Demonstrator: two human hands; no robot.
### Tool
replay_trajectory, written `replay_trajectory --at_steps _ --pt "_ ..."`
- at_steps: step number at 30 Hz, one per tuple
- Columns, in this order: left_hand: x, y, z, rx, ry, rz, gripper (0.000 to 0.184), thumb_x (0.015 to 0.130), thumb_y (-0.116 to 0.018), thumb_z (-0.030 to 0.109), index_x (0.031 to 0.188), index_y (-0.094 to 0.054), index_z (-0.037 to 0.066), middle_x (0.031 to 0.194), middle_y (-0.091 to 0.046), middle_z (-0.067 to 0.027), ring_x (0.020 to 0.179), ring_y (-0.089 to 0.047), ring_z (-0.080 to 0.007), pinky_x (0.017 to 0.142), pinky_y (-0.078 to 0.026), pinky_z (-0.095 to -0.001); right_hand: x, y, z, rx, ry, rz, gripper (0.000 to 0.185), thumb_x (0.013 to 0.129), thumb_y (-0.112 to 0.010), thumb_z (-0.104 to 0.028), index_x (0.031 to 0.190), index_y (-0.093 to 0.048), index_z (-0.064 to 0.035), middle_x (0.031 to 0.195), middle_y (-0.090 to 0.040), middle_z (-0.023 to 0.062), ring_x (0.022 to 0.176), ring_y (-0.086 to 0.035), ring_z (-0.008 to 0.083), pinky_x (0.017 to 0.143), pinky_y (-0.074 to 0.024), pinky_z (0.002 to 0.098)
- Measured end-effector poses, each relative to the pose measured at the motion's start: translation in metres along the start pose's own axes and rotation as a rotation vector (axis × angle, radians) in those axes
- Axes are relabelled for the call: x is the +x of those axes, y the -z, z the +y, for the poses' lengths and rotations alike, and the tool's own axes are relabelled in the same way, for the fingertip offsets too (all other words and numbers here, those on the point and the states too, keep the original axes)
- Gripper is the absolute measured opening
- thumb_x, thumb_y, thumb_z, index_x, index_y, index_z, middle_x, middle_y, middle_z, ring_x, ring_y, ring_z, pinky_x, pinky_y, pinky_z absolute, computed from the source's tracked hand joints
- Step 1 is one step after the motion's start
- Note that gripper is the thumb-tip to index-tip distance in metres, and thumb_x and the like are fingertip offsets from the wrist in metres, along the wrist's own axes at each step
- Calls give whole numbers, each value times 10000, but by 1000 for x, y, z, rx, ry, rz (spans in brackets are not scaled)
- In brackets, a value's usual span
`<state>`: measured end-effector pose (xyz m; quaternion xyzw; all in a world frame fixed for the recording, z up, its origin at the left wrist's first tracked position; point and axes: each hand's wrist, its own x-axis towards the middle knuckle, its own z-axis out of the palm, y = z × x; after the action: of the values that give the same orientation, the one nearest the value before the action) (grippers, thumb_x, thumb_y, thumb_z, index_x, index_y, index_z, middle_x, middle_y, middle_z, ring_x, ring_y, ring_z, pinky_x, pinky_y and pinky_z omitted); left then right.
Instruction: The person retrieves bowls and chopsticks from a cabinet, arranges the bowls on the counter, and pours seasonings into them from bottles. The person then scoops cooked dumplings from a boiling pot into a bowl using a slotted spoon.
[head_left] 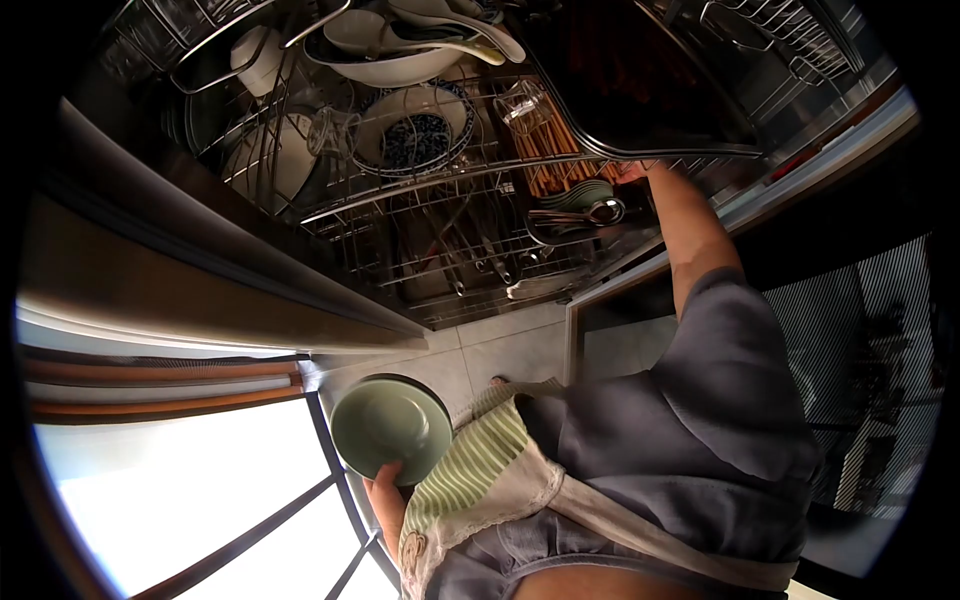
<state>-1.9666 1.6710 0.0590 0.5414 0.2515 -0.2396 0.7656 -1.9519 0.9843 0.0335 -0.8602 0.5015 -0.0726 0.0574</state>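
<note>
A pale green bowl [392,425] is held at its rim by my left hand [384,482], low beside the striped apron. A darker rim shows behind it, and I cannot tell if that is a second bowl. My right hand [634,172] reaches into the dish rack, by the corner of a dark tray [640,70]. Its fingers are mostly hidden there. Close to that hand lie wooden chopsticks [556,150], small green dishes [580,195] and a metal spoon [606,211].
The wire rack [400,190] holds a blue-patterned bowl [415,130], white spoons [455,25], a white cup [257,60] and several utensils [460,255]. A cabinet front [200,260] runs along the left. Floor tiles [510,345] show below. A bright window [190,490] is at lower left.
</note>
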Motion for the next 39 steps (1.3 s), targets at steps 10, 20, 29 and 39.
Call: replay_trajectory --at_steps 10,20,29,39 --pt "2 -1 -2 -51 23 -8 538 771 -562 -23 1306 -510 -9 1171 -613 -157 1030 -653 -297 896 -566 -420 2 6 8 3 -11 5 292 956 -535 -268 1177 -613 -95 1008 -663 143 881 -621 302 737 -496 423" --pt "2 -3 -3 -95 29 -27 558 765 -559 -33 1319 -506 4 1181 -612 -156 1037 -652 -301 904 -568 -426 4 6 10 5 -11 -1 280 959 -532 -266 1169 -610 -96 983 -663 138 851 -622 290 709 -495 413" --pt "7 2 -6 -108 35 -35 556 761 -575 -33 1312 -516 12 1165 -623 -146 1036 -654 -304 902 -568 -433 4 7 11 4 -16 -15 270 963 -529 -263 1161 -607 -97 962 -664 133 824 -623 279 685 -494 404" --pt "6 -3 -1 -73 42 -22 552 752 -588 -7 1300 -517 -1 1144 -622 -154 1007 -659 -293 871 -576 -415 4 4 11 6 -22 -32 259 967 -526 -261 1153 -604 -98 937 -664 128 795 -625 267 658 -493 395"
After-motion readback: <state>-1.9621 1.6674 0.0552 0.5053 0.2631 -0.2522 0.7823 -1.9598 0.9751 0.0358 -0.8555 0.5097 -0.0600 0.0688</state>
